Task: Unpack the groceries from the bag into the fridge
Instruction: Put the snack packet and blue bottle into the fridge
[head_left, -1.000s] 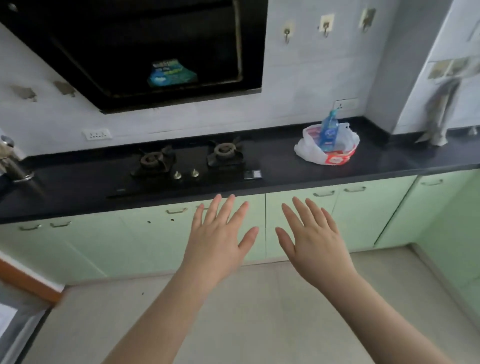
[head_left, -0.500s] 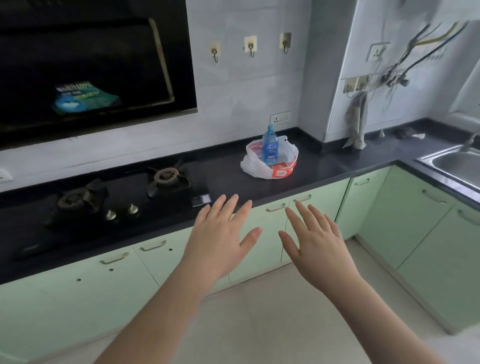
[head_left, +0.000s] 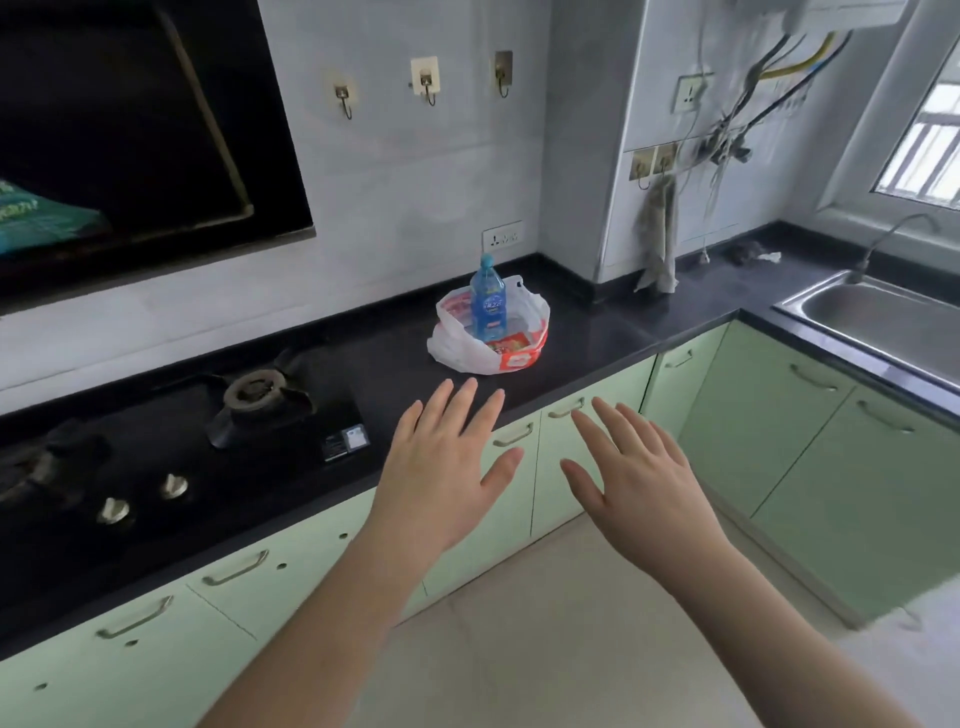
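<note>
A white and red plastic grocery bag (head_left: 462, 353) sits open on the black countertop (head_left: 597, 332), beyond my hands. A blue bottle (head_left: 488, 299) stands upright inside it, and red packaging shows at the bag's front. My left hand (head_left: 441, 467) hovers palm down, fingers spread, over the counter's front edge, short of the bag. My right hand (head_left: 639, 473) is held out beside it in the same way, in front of the green cabinet doors. Both hands hold nothing. No fridge is in view.
A gas hob (head_left: 171, 441) with two burners and knobs lies left of the bag. A dark range hood (head_left: 130, 130) hangs above it. A steel sink (head_left: 883, 322) with a tap is at the right. Green cabinets (head_left: 779, 441) line the floor's edge. A cloth (head_left: 657, 239) hangs from a hook.
The view has swung right and moved closer to the counter, so the bag looks nearer and the sink has come into view. Both hands stay open and spread in front of me.
</note>
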